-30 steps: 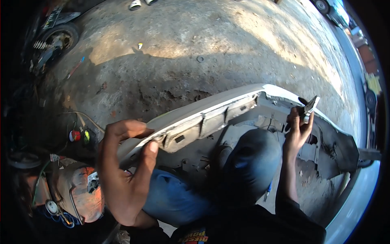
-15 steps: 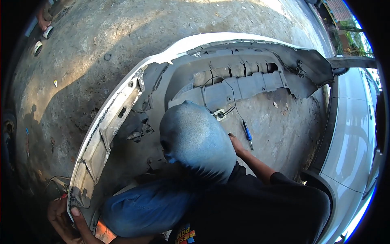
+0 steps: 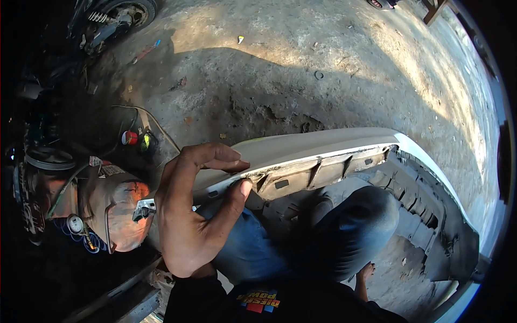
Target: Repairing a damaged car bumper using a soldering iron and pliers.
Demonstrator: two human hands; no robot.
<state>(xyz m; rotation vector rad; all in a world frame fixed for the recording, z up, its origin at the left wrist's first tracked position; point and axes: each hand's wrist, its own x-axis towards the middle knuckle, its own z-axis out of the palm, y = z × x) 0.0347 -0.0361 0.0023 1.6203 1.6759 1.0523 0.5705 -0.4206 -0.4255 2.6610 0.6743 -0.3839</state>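
A long white car bumper (image 3: 301, 142) stands on edge across my jeans-clad legs, its cracked, ribbed inner side (image 3: 334, 172) turned up toward me. My left hand (image 3: 207, 212) pinches its near left end, thumb on the inner flange and fingers over the outer face. My right hand (image 3: 365, 274) is low beside my right knee (image 3: 358, 231), small in the picture, with fingers curled; what they hold, if anything, is hidden. The dark inner lining (image 3: 449, 237) of the bumper curves round to the right.
An orange, worn compressor tank (image 3: 121, 215) with gauge and blue hose is at left. A motorcycle wheel (image 3: 137, 13) is at upper left. A red cup (image 3: 129, 138) and a hose lie on the stained concrete floor (image 3: 258, 81). A light car body (image 3: 452, 301) edges the lower right.
My right hand, raised with a metal tool a second ago, has dropped beside my knee; that tool no longer shows. My left hand still grips the bumper. The view swung right, then back left.
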